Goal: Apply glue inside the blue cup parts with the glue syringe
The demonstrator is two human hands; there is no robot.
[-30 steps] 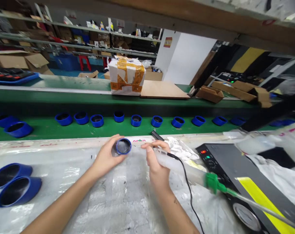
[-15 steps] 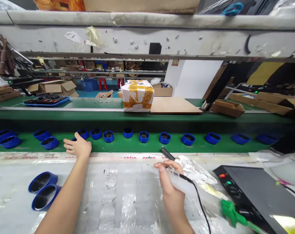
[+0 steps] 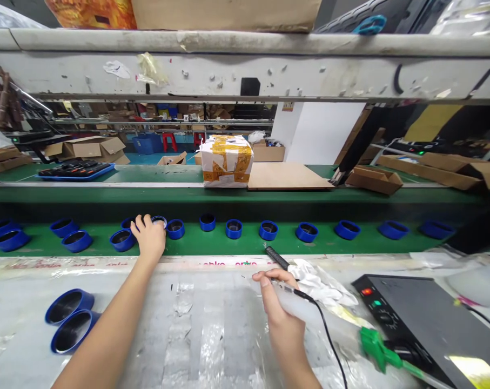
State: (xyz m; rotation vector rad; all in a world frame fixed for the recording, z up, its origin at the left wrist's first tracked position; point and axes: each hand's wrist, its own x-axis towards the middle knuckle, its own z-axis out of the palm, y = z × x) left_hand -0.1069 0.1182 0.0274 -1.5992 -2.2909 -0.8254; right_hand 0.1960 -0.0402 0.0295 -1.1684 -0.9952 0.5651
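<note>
My left hand (image 3: pixel 149 236) reaches over the green belt, its fingers curled at a blue round cup (image 3: pixel 159 220) with a dark inside. The hand covers most of that cup. Just left of it is another blue cup (image 3: pixel 122 240). Over the near table, my right hand (image 3: pixel 283 305) grips a translucent dispensing syringe (image 3: pixel 299 303), with a black cable running along it. Its thin tip points left above the table, touching no cup. A green fitting (image 3: pixel 376 346) sits at the syringe's rear end. Two more blue cups (image 3: pixel 71 306) lie close together beside my left forearm.
Several blue cups stand in a row along the green belt (image 3: pixel 248 246). At right is a grey control box (image 3: pixel 427 319) with lit switches. A white cloth (image 3: pixel 321 283) and a black-handled tool (image 3: pixel 277 257) lie beyond my right hand. A taped box (image 3: pixel 227 162) stands behind the belt.
My left hand has moved right along the belt, from spread fingers over one cup to curled fingers at the neighbouring one. My right hand with the syringe stays nearly still. The view has shifted slightly.
</note>
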